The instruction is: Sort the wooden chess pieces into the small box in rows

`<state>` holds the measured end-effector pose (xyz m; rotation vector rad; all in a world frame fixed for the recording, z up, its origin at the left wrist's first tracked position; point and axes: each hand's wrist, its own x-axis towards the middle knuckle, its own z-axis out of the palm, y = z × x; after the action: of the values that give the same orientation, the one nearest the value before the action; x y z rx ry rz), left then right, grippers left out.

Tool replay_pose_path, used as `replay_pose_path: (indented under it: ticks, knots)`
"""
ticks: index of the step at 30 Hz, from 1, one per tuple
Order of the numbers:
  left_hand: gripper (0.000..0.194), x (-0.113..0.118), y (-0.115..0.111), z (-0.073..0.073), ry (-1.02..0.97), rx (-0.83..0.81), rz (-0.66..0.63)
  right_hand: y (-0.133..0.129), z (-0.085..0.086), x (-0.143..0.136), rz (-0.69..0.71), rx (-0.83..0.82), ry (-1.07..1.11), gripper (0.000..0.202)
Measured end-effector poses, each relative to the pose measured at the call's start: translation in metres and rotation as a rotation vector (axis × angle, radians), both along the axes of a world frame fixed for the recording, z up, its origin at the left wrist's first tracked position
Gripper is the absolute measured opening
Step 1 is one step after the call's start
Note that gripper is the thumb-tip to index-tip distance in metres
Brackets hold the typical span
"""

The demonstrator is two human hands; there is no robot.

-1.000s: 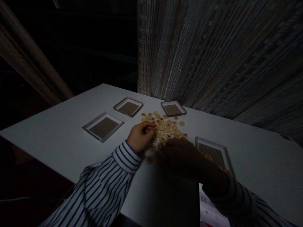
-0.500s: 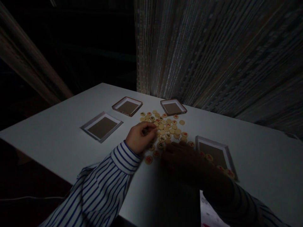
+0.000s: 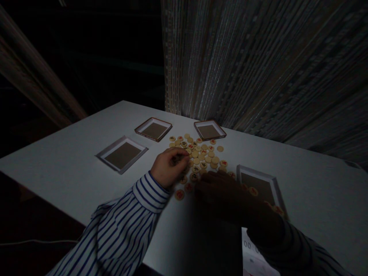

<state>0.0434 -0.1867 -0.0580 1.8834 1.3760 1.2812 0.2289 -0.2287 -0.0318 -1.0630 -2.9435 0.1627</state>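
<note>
Round wooden pieces (image 3: pixel 196 161), some with red or black characters and some blank, lie in a loose pile at the table's middle. Over the pile's left side, my left hand (image 3: pixel 169 165) has its thumb and forefinger pinched together at a pale piece (image 3: pixel 188 151). My right hand (image 3: pixel 215 193) is in deep shadow at the pile's near right, and its fingertips cannot be made out. Several red-marked pieces (image 3: pixel 253 191) lie in the right tray (image 3: pixel 276 191), partly behind my right forearm.
Three more shallow trays stand on the white table (image 3: pixel 66 153): one at the left (image 3: pixel 122 168) and two at the back (image 3: pixel 153 118), (image 3: pixel 224 135). Behind the table hangs a string curtain (image 3: pixel 230 57). A lit display (image 3: pixel 250 247) shows at the bottom right.
The view has shifted very slightly. Both hands keep nearly the same place and pose over the pieces.
</note>
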Motion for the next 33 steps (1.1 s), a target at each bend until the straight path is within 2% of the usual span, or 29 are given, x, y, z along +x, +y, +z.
replay_pose_path:
  ticks: [9, 15, 19, 22, 27, 30, 33]
  knots:
    - [0.017, 0.0, -0.002, 0.002, -0.018, 0.001, 0.005, 0.002, 0.008, 0.0, -0.034, -0.037, 0.069, 0.012]
    - [0.015, 0.003, -0.006, 0.009, -0.076, 0.027, -0.001, 0.01, 0.008, 0.008, -0.096, -0.114, 0.351, 0.008]
    - [0.014, 0.004, -0.009, 0.011, -0.092, 0.06, -0.051, 0.013, 0.009, 0.012, -0.183, -0.258, 0.53, 0.015]
    - [0.013, 0.003, -0.011, 0.01, -0.108, 0.126, -0.162, 0.014, 0.011, 0.011, -0.23, -0.366, 0.645, 0.012]
    - [0.025, 0.002, -0.015, 0.009, -0.075, 0.21, -0.328, 0.015, 0.014, 0.012, -0.21, -0.629, 0.848, 0.017]
    - [0.031, 0.002, -0.016, 0.01, -0.051, 0.228, -0.359, 0.017, 0.017, 0.014, -0.244, -0.799, 0.877, 0.024]
    - [0.036, 0.002, -0.015, 0.009, -0.016, 0.252, -0.397, 0.019, 0.019, 0.015, -0.287, -0.82, 0.869, 0.025]
